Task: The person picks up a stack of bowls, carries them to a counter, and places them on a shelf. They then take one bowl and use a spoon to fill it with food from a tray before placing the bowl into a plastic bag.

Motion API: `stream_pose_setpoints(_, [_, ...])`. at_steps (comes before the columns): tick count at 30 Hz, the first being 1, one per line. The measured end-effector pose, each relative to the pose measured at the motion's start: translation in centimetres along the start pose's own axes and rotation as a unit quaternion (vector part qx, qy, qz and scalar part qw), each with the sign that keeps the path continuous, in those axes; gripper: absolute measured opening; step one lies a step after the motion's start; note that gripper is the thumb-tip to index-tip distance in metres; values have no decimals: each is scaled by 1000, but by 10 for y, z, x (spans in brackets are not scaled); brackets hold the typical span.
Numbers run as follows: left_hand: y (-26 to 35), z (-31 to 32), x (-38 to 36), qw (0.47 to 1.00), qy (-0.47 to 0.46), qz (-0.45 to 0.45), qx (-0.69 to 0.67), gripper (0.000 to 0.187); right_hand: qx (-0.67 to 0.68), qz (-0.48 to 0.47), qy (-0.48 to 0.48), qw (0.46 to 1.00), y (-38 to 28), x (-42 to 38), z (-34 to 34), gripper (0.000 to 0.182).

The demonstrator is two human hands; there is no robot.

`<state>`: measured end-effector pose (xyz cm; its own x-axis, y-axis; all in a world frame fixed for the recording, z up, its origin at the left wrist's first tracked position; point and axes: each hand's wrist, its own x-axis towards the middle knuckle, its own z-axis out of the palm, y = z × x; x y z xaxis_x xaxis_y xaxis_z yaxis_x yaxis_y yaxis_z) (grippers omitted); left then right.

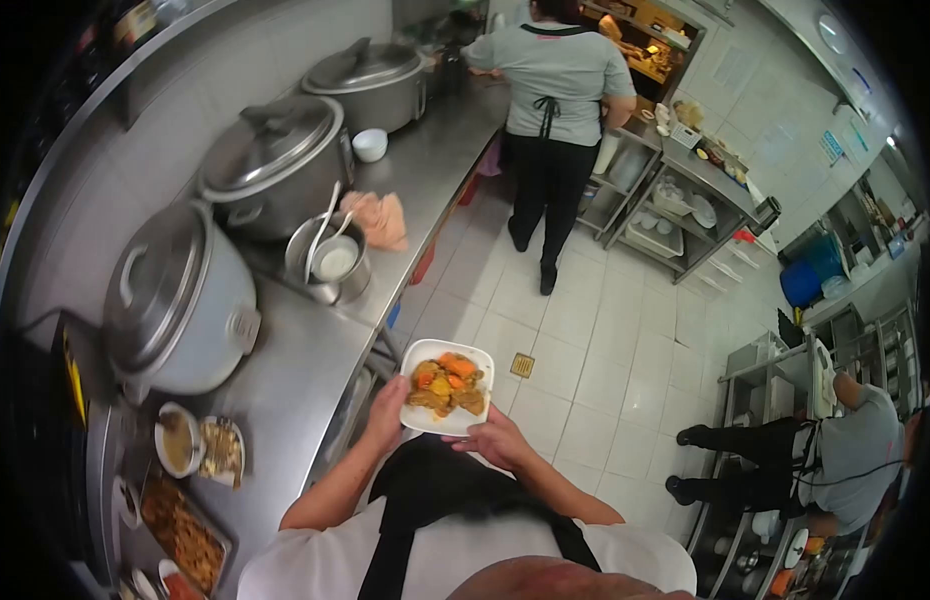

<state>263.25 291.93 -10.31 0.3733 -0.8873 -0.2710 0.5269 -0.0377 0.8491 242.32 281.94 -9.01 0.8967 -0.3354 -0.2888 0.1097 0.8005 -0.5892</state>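
Note:
A square white dish [413,412] holds pieces of food in orange and brown, with sauce. It is in front of my body, just off the edge of the steel counter [275,400]. Fingers of my left hand [388,412] grip its left side. At the lower right corner, my right hand [493,440] holds the dish, its fingers partly under the rim. The undersides of the fingers beneath the dish are hidden.
Lidded cookers [190,300] line the counter, beside a steel pot [330,275] with utensils and a pink cloth [378,220]. A food tray [185,530] lies lower left. One person [560,90] stands ahead, another [845,455] at right by shelves.

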Motion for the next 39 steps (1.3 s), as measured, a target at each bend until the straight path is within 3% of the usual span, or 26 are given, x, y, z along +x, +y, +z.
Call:
stream_pose_setpoints(3, [-8, 30, 90, 998, -60, -33, 8, 43, 13, -49, 73, 996, -60, 18, -27, 67])
stream_pose_setpoints(6, [9, 84, 168, 981, -137, -134, 43, 45, 34, -104, 158, 981, -111, 16, -63, 68])
stream_pose_setpoints(9, [47, 154, 237, 944, -207, -164, 198, 46, 75, -174, 241, 952, -148, 6, -95, 70])
stream_pose_setpoints(15, [29, 215, 439, 913, -288, -74, 280, 48, 139, -261, 354, 887, -166, 1, -229, 69])
stream_pose_setpoints(17, [59, 245, 478, 919, -280, -1, 277, 46, 166, -283, 390, 860, -170, -1, -277, 68])
stream_pose_setpoints(21, [149, 270, 593, 942, -159, 144, 258, 34, 199, -252, 460, 828, -206, 9, -330, 69])
stream_pose_setpoints(23, [211, 274, 641, 921, -84, 251, 286, 29, 225, -242, 466, 821, -215, 12, -361, 68])
stream_pose_setpoints(25, [281, 272, 680, 855, -1, 369, 365, 24, 263, -261, 449, 813, -232, 18, -390, 65])
stream_pose_setpoints(27, [339, 278, 711, 845, 85, 407, 337, 23, 262, -258, 466, 805, -252, 25, -422, 64])
stream_pose_setpoints(30, [401, 299, 737, 840, 105, 471, 248, 24, 308, -317, 459, 771, -278, 46, -453, 62])
stream_pose_setpoints(31, [407, 316, 728, 850, 90, 473, 214, 24, 257, -387, 433, 772, -277, 52, -463, 56])
stream_pose_setpoints(32, [404, 325, 732, 857, 13, 485, 175, 24, 258, -428, 387, 775, -277, 59, -477, 52])
stream_pose_setpoints(33, [402, 336, 740, 859, -68, 492, 128, 24, 266, -417, 428, 756, -287, 69, -487, 57])
stream_pose_setpoints(35, [365, 381, 738, 867, -239, 422, 115, 25, 344, -423, 475, 691, -333, 89, -458, 44])
stream_pose_setpoints(37, [310, 426, 751, 857, -385, 292, 179, 26, 290, -413, 485, 714, -365, 94, -461, 53])
stream_pose_setpoints(39, [262, 480, 765, 805, -513, 121, 271, 21, 313, -428, 497, 687, -396, 98, -464, 58])
